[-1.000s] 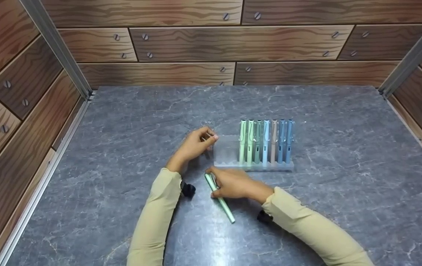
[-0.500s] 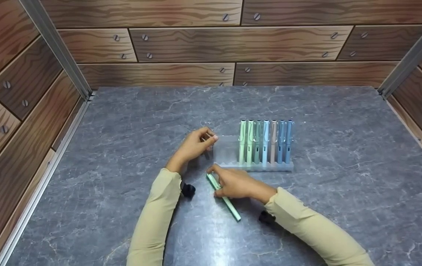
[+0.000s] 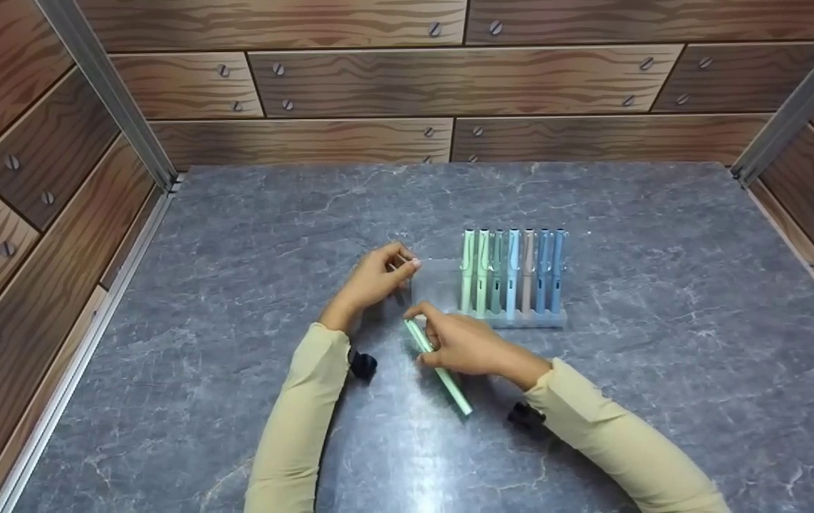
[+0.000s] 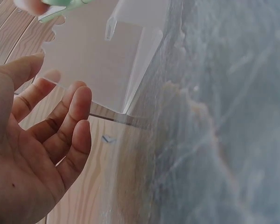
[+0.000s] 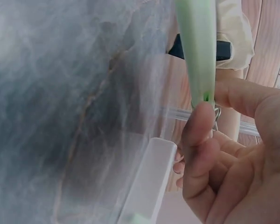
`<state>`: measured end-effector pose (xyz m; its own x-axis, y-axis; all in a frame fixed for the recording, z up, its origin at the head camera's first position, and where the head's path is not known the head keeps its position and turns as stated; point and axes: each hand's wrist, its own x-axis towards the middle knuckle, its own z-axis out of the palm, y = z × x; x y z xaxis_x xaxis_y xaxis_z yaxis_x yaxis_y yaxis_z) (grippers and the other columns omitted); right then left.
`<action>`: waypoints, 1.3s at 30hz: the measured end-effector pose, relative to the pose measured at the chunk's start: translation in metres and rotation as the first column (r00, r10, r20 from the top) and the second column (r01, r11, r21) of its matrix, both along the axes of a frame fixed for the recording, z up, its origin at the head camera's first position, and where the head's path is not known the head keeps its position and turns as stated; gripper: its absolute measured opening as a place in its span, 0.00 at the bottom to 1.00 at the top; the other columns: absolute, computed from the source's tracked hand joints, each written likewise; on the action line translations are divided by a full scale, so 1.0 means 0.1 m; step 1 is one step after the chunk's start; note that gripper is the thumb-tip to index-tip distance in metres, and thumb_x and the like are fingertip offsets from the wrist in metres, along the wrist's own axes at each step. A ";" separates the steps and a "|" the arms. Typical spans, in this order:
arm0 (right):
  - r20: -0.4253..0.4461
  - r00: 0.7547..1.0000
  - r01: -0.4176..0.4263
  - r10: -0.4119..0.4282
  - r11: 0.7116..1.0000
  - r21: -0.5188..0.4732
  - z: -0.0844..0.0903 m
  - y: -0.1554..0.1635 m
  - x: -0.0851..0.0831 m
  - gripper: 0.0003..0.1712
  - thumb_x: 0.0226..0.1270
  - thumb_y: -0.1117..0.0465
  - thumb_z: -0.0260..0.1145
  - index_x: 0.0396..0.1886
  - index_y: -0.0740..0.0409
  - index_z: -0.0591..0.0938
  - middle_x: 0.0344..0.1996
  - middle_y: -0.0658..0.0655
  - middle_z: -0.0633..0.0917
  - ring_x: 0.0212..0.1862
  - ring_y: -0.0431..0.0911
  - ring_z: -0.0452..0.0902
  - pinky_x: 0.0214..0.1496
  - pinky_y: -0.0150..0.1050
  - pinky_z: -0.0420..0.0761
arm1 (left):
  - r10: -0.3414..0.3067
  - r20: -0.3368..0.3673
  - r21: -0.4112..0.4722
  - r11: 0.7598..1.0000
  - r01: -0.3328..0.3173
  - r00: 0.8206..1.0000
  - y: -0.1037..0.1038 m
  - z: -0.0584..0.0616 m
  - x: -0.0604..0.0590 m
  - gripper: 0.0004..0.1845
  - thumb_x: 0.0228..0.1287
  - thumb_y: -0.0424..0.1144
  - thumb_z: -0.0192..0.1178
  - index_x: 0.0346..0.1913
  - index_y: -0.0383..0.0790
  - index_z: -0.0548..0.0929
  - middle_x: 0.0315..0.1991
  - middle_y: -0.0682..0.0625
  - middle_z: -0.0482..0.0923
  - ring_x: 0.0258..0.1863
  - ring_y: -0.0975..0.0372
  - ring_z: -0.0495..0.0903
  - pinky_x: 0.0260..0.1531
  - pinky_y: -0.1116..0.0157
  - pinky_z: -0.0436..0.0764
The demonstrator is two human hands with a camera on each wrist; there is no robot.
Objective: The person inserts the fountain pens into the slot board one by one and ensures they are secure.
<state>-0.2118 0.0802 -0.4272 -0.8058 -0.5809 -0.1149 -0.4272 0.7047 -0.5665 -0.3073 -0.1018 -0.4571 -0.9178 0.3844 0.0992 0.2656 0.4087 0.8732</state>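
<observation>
A clear plastic pen stand stands mid-table with its left slots bare. My left hand pinches its left edge between thumb and index finger, the other fingers loosely bent in the left wrist view. In front of the stand, my right hand holds a light green pen between thumb and fingers. The pen slants, its upper end close to the stand's front and its lower end toward me. In the right wrist view, the pen's barrel passes up from the fingertips, with the clip partly hidden behind them.
Several pens in greens, blues and a brownish tone stand upright in the right part of the stand. The grey marbled table is bordered by wood-patterned walls and metal posts. Dark wrist cameras sit below both cuffs.
My right hand has moved a little right and away from me, carrying the green pen closer to the stand; the pen's lower end has swung up and right. My left hand keeps its place.
</observation>
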 end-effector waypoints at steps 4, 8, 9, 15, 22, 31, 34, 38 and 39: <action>-0.007 1.000 0.021 -0.022 0.999 -0.031 0.04 0.03 -0.01 0.37 0.54 0.61 0.71 0.64 0.50 0.68 0.29 0.48 0.78 0.25 0.39 0.69 0.27 0.33 0.72 | -0.003 -0.007 -0.025 1.000 0.002 1.000 0.00 0.00 0.00 0.13 0.71 0.48 0.55 0.46 0.41 0.79 0.36 0.46 0.81 0.31 0.53 0.83 0.28 0.67 0.78; -0.009 0.999 0.034 -0.035 0.997 -0.074 0.05 0.05 -0.02 0.37 0.55 0.61 0.71 0.65 0.50 0.67 0.29 0.48 0.77 0.25 0.39 0.68 0.26 0.31 0.71 | 0.003 -0.008 -0.026 1.000 -0.003 1.000 0.00 0.00 -0.01 0.13 0.71 0.48 0.55 0.46 0.42 0.79 0.35 0.46 0.81 0.31 0.53 0.82 0.28 0.67 0.77; -0.014 0.999 0.037 -0.038 0.996 -0.085 0.06 0.06 -0.02 0.37 0.55 0.61 0.71 0.65 0.50 0.67 0.29 0.48 0.77 0.24 0.38 0.67 0.26 0.31 0.70 | 0.005 -0.006 -0.027 1.000 -0.005 1.000 0.00 0.00 -0.01 0.13 0.71 0.48 0.55 0.45 0.42 0.80 0.35 0.46 0.81 0.31 0.53 0.82 0.28 0.67 0.77; -0.012 0.997 0.079 -0.082 0.985 -0.156 0.09 0.08 -0.04 0.37 0.58 0.60 0.71 0.66 0.49 0.65 0.32 0.50 0.76 0.21 0.37 0.69 0.22 0.30 0.70 | 0.007 0.022 -0.025 1.000 -0.007 1.000 0.00 0.00 0.00 0.13 0.71 0.49 0.55 0.46 0.43 0.79 0.37 0.46 0.81 0.33 0.52 0.82 0.28 0.67 0.78; -0.052 0.988 0.134 -0.148 0.968 -0.213 0.13 0.12 -0.08 0.36 0.59 0.60 0.71 0.65 0.49 0.65 0.33 0.51 0.76 0.19 0.37 0.71 0.21 0.31 0.73 | 0.015 0.035 -0.021 1.000 -0.015 0.999 0.00 0.00 0.00 0.14 0.70 0.49 0.56 0.46 0.42 0.79 0.38 0.45 0.81 0.33 0.52 0.83 0.28 0.66 0.78; -0.195 0.949 0.198 -0.247 0.951 -0.238 0.12 0.14 -0.14 0.37 0.59 0.59 0.72 0.65 0.51 0.65 0.31 0.52 0.77 0.18 0.37 0.68 0.19 0.31 0.67 | 0.000 0.039 -0.022 1.000 0.001 0.999 -0.01 0.01 0.00 0.14 0.71 0.49 0.55 0.47 0.42 0.79 0.41 0.42 0.82 0.33 0.51 0.83 0.29 0.64 0.80; -0.247 0.929 0.219 -0.275 0.948 -0.231 0.11 0.15 -0.16 0.37 0.59 0.58 0.72 0.65 0.52 0.64 0.31 0.52 0.78 0.17 0.37 0.65 0.20 0.31 0.65 | -0.006 0.041 -0.020 1.000 0.006 0.999 -0.01 0.01 0.00 0.14 0.71 0.49 0.55 0.48 0.42 0.78 0.41 0.42 0.82 0.33 0.51 0.84 0.30 0.61 0.81; -0.293 0.903 0.248 -0.314 0.938 -0.241 0.11 0.15 -0.18 0.36 0.59 0.58 0.72 0.64 0.53 0.65 0.30 0.51 0.78 0.17 0.36 0.63 0.19 0.30 0.64 | -0.006 0.035 -0.023 1.000 0.006 0.999 0.00 0.02 0.00 0.15 0.71 0.49 0.55 0.48 0.41 0.78 0.40 0.41 0.82 0.33 0.51 0.84 0.29 0.61 0.81; -0.307 0.897 0.250 -0.320 0.937 -0.245 0.11 0.15 -0.19 0.36 0.59 0.58 0.72 0.64 0.53 0.65 0.30 0.51 0.78 0.17 0.36 0.63 0.19 0.30 0.64 | -0.003 0.032 -0.024 1.000 0.004 0.999 0.00 0.03 0.00 0.14 0.71 0.49 0.55 0.48 0.41 0.79 0.39 0.41 0.82 0.33 0.51 0.84 0.28 0.62 0.81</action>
